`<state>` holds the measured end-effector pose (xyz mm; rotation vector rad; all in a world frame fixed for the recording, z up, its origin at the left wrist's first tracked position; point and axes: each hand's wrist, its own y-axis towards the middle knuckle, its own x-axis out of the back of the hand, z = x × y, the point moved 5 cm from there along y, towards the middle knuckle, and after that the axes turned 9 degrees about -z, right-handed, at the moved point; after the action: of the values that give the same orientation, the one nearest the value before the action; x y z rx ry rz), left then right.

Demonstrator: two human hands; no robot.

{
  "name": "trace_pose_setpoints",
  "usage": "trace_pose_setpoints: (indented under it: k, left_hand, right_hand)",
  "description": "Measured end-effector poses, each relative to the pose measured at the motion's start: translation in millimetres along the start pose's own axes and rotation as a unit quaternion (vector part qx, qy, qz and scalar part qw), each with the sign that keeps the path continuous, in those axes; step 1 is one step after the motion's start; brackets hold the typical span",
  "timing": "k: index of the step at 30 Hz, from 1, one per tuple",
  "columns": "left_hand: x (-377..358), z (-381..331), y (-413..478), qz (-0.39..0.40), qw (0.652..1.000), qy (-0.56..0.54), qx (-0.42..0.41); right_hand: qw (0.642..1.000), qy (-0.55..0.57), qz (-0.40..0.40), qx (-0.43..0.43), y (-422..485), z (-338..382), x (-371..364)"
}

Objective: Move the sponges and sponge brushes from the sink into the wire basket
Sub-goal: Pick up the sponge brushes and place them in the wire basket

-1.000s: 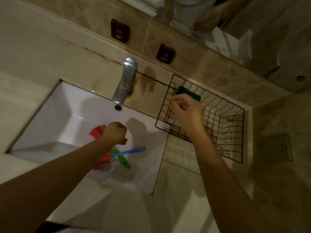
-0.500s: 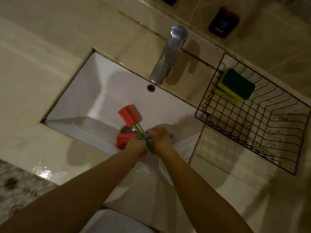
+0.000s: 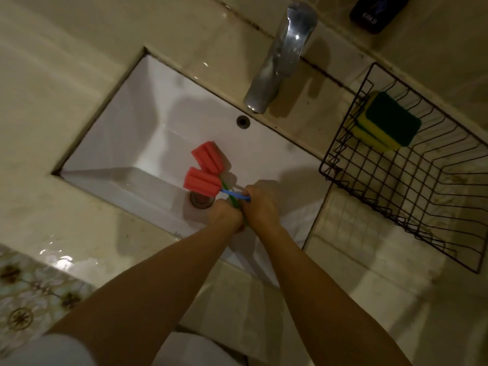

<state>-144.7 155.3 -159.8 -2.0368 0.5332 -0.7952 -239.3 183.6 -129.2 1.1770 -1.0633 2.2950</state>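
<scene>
Two sponge brushes with red foam heads are in the white sink (image 3: 148, 107). The upper head (image 3: 208, 158) has a green handle (image 3: 225, 185); the lower head (image 3: 202, 182) has a blue handle (image 3: 235, 194). The handles cross between my two hands, above the drain (image 3: 200, 201). My left hand (image 3: 225, 215) is closed around the green handle. My right hand (image 3: 261, 204) is closed on the end of the blue handle. Stacked yellow-and-green sponges (image 3: 388, 122) lie in the far left corner of the black wire basket (image 3: 330, 167), right of the sink.
A chrome faucet (image 3: 285, 56) overhangs the sink's far edge, above an overflow hole (image 3: 242, 121). A dark object marked "GOLD" (image 3: 375, 11) sits on the back wall. Beige stone counter (image 3: 66, 128) surrounds the sink; patterned floor tile (image 3: 31, 291) shows at lower left.
My right hand left the green-topped sponge in the basket and came down into the sink beside my left hand. Both hands now grip the brush handles, and the red heads have shifted.
</scene>
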Motion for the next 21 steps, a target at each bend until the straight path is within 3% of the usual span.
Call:
trace_pose_setpoints:
  k: [2,5,7,10,15,21]
  left_hand:
    - [3.5,-7.4,8.4,-0.040,0.993,0.106,-0.023]
    - [7.0,-13.1,12.9,-0.061,0.991,0.115,-0.028]
    - [4.2,-13.3,4.7,-0.008,1.000,0.010,-0.012]
    - [6.1,-5.5,-25.3,0.069,0.987,-0.146,0.023]
    - [17.3,-5.9,-83.6,0.096,0.970,-0.224,0.004]
    - [17.4,-22.0,-156.5,0.161,0.938,-0.306,0.000]
  right_hand:
    - [0.998,0.048,-0.048,-0.008,-7.6,-2.8,10.1]
    - [0.989,0.087,-0.118,0.010,-16.1,-6.9,28.5]
    - [0.985,0.109,-0.134,0.011,-25.3,-8.0,36.7]
    - [0.985,0.118,-0.127,0.007,-47.4,-7.0,44.4]
    - [0.972,0.141,-0.190,0.007,-76.8,1.4,84.7]
    - [0.929,0.210,-0.303,-0.020,-115.5,2.3,144.3]
